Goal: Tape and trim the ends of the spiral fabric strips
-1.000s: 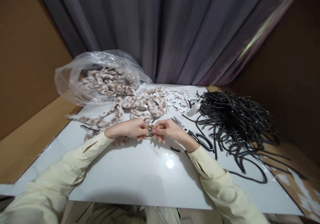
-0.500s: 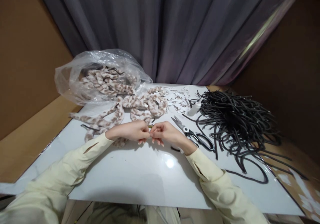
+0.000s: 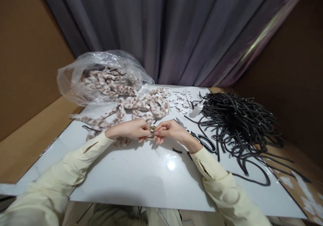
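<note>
Over the middle of the white table, my left hand is closed around a small yellowish, partly see-through ring that looks like a tape roll. Much of the ring is hidden by my fingers. My right hand is close beside it, thumb and fingers pinched together at the ring's right edge; what lies in that pinch is too small to tell. Fuzzy brown-and-white fabric strips lie just beyond my left hand, some curled into loops. Black-handled scissors lie partly under my right wrist.
A clear plastic bag holding more fuzzy strips stands at the back left. Paper-like scraps and a small white bottle are at the back centre. A big heap of black cords covers the table's right side, some hanging over its edge.
My hands have drawn slightly apart, the right one moving a little to the right, and more of the yellowish ring shows. My right forearm now covers more of the scissors.
</note>
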`<state>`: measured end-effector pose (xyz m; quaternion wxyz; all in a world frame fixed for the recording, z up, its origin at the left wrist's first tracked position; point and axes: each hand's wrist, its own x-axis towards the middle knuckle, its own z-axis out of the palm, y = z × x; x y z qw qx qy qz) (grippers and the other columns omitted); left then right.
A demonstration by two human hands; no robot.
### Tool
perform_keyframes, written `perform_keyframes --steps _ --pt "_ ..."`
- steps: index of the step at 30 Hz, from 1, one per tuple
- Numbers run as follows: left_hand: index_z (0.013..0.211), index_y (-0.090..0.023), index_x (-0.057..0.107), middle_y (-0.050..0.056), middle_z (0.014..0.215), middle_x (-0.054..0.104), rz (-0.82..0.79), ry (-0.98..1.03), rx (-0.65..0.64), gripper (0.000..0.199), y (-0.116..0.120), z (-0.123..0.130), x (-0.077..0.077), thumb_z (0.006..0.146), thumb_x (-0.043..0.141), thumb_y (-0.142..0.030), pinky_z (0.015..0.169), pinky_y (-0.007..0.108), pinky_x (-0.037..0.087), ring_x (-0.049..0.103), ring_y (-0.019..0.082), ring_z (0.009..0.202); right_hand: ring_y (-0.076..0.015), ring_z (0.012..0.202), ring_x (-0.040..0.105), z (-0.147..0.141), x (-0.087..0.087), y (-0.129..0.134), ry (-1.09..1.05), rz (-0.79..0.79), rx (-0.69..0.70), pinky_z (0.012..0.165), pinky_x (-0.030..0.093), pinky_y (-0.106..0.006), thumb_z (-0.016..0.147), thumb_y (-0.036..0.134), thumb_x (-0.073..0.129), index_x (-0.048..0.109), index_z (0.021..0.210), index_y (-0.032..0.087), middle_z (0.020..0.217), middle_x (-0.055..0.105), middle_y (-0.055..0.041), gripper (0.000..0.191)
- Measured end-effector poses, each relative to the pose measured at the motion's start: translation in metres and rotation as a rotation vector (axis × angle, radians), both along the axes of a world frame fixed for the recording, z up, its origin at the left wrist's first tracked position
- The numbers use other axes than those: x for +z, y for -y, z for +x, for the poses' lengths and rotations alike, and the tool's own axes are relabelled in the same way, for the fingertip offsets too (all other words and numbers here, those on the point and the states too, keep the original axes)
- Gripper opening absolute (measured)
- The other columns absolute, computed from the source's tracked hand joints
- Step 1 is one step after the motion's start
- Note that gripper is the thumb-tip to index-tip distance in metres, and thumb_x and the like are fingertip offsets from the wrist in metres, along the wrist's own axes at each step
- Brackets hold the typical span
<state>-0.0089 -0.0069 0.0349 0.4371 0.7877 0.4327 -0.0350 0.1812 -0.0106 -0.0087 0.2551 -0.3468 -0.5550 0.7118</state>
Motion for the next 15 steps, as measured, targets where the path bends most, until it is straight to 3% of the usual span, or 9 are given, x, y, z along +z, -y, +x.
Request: perform_keyframes --steps 15 --pt "0.051 -0.015 0.054 -0.001 0.048 0.054 0.003 -0.007 -0.052 0.025 0.0048 0.0035 0.002 0.071 0.041 -0.023 0.043 0.018 0.031 0.042 0.008 0.042 -0.0102 0.045 0.059 -0.0033 0.0002 0.0038 0.022 -0.005 0.037 0.048 0.05 -0.022 0.064 0.031 0.074 0.065 0.069 0.01 0.055 0.065 -0.0017 0.024"
